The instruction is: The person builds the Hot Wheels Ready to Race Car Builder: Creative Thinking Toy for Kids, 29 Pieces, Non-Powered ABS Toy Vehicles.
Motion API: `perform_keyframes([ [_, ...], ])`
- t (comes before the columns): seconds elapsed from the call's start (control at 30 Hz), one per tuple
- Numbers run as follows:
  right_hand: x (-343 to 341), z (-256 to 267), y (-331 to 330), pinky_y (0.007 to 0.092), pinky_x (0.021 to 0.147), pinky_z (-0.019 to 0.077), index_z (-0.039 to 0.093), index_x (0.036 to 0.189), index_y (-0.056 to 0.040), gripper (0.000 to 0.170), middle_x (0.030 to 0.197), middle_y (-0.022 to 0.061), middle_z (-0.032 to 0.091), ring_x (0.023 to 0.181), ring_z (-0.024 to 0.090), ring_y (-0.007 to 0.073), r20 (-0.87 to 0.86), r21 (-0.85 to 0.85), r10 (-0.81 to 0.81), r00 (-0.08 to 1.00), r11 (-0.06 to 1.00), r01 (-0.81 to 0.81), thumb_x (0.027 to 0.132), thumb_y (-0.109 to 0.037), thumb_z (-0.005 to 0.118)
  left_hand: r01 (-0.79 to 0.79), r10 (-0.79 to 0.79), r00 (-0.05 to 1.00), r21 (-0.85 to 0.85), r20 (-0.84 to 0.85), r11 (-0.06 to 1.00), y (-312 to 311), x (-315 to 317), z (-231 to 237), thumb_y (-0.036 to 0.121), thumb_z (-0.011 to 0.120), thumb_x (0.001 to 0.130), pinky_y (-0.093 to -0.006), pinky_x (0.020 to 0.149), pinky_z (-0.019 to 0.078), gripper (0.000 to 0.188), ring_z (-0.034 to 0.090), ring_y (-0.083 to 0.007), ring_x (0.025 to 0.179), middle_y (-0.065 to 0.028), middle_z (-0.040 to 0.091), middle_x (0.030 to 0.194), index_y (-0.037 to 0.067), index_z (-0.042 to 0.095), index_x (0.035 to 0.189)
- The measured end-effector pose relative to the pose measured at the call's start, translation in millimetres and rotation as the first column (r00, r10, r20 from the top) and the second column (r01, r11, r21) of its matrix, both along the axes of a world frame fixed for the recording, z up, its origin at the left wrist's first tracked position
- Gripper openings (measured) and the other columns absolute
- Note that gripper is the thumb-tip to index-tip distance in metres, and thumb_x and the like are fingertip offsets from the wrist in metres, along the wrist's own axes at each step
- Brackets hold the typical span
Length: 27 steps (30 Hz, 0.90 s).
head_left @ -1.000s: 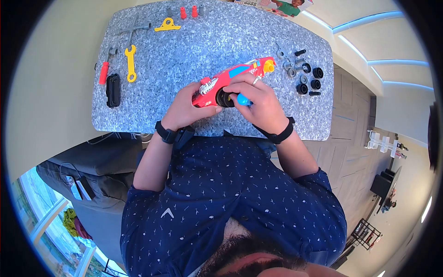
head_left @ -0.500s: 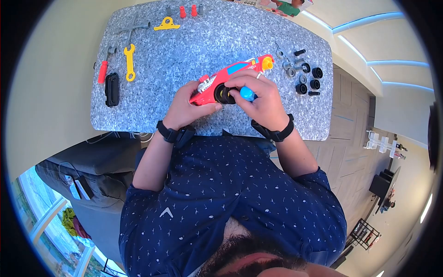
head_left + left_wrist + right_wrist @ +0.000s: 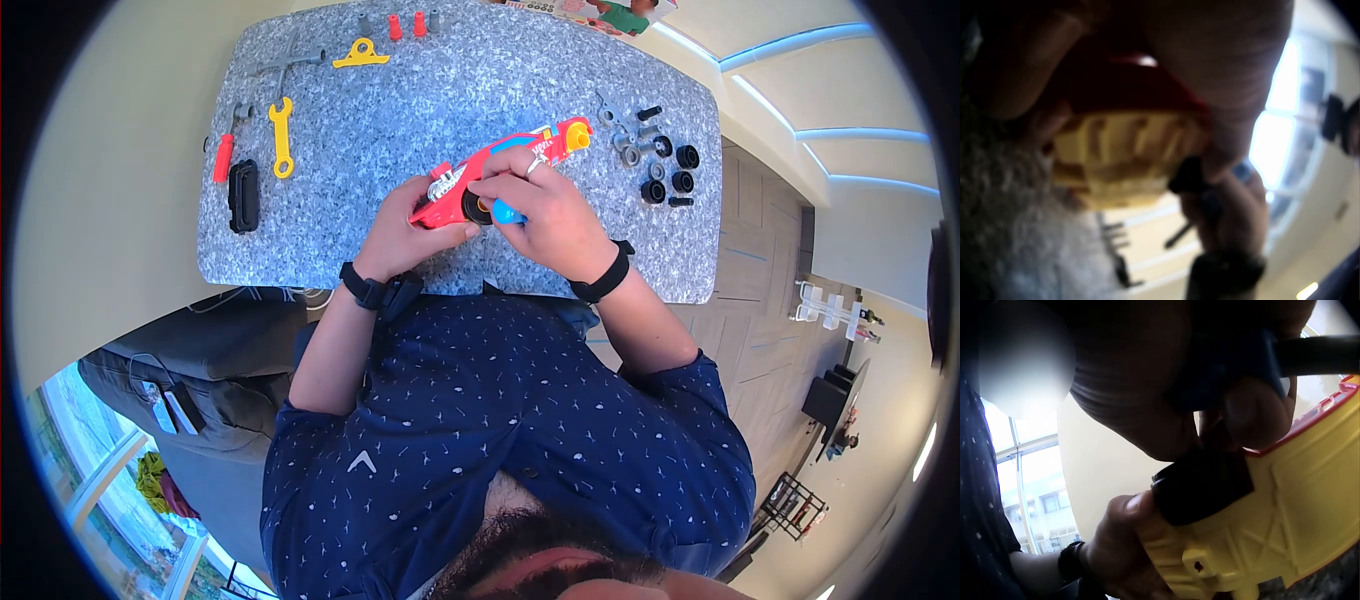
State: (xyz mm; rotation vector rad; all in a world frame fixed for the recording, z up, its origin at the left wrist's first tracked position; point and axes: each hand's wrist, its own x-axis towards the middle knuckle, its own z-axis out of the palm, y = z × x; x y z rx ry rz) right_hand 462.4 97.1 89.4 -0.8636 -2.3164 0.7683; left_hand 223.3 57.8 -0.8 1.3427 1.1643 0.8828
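Gripping the red toy car at its end by the silver engine detail, the L hand has thumb one side, fingers the other, and we've got the car tilted just above the near half of the speckled gray table, approx. in front of the person's chest. R hand curls round a blue handle w/ a dark shaft, and its fingertips are right down at a black wheel on the car's side; whether they pinch it or just touch it, can't tell. R wrist cam gives us the yellow underside, L thumb tip up against that wheel; L wrist cam's dark & blurry, but ridged yellow plastic shows. Over on the table's L side: yellow wrench, red-handled tool, black tray-like pc, gray cross-shaped tool. Far edge, yellow bracket, then red pcs standing next to gray ones. R side, black wheels bunched beside small gray parts, well apart from both hands.
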Motion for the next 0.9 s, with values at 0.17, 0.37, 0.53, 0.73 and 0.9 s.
perform_keyframes([
  [0.17,14.3,3.4,8.7,0.0423,0.097,0.0597,0.081,0.121,-0.0049,0.038,0.123,0.0120,0.071,0.115,0.071,0.0326,-0.069,-0.113,0.067,0.995,0.991,-0.074,0.084,-0.004,0.091,0.015,-0.017,0.997,-0.024,-0.077,1.000,0.6,-4.5,-4.9,0.040,0.100,0.079,-0.0320,0.084,0.0539,0.070,0.067,-0.0143,0.096,-0.0077,0.072,0.106,-0.004,0.070,0.124],
  [0.37,14.4,0.1,-0.1,0.0413,0.100,0.0581,0.082,0.125,-0.0084,0.046,0.124,0.0115,0.070,0.116,0.070,0.0316,-0.022,-0.154,-0.002,1.000,0.988,-0.001,0.081,-0.010,0.095,0.040,-0.041,0.999,0.004,0.012,0.999,-0.3,-7.1,-11.5,0.048,0.102,0.077,-0.0344,0.097,0.0563,0.095,0.070,-0.0185,0.111,-0.0125,0.072,0.122,-0.007,0.061,0.143],
  [0.53,17.9,-8.0,-2.8,0.0422,0.098,0.0584,0.080,0.123,-0.0061,0.045,0.124,0.0115,0.071,0.114,0.070,0.0320,-0.140,-0.146,-0.022,0.990,0.989,0.002,0.082,-0.013,0.096,0.094,-0.091,0.995,-0.059,0.049,0.994,1.3,-12.1,-9.9,0.038,0.100,0.084,-0.0354,0.108,0.0540,0.104,0.065,-0.0160,0.125,-0.0114,0.069,0.139,-0.008,0.048,0.161],
  [0.73,67.7,-14.2,12.9,0.0443,0.099,0.0571,0.080,0.121,-0.0067,0.035,0.123,0.0173,0.075,0.112,0.073,0.0360,-0.147,-0.033,-0.472,0.869,0.880,0.473,0.089,-0.017,0.092,0.058,-0.029,0.986,-0.176,0.163,0.983,-0.1,-11.4,-6.5,0.039,0.101,0.083,-0.0353,0.111,0.0529,0.108,0.065,-0.0179,0.129,-0.0147,0.068,0.140,-0.011,0.046,0.161],
  [0.9,162.5,-22.6,78.4,0.0501,0.097,0.0592,0.082,0.121,-0.0058,0.038,0.124,0.0225,0.077,0.111,0.074,0.0428,0.104,0.313,-0.819,0.565,0.566,0.763,0.091,-0.027,0.090,0.065,-0.043,0.991,-0.175,0.126,0.982,2.0,-12.0,-7.1,0.037,0.100,0.083,-0.0353,0.112,0.0524,0.108,0.065,-0.0177,0.130,-0.0144,0.067,0.142,-0.012,0.045,0.162],
])
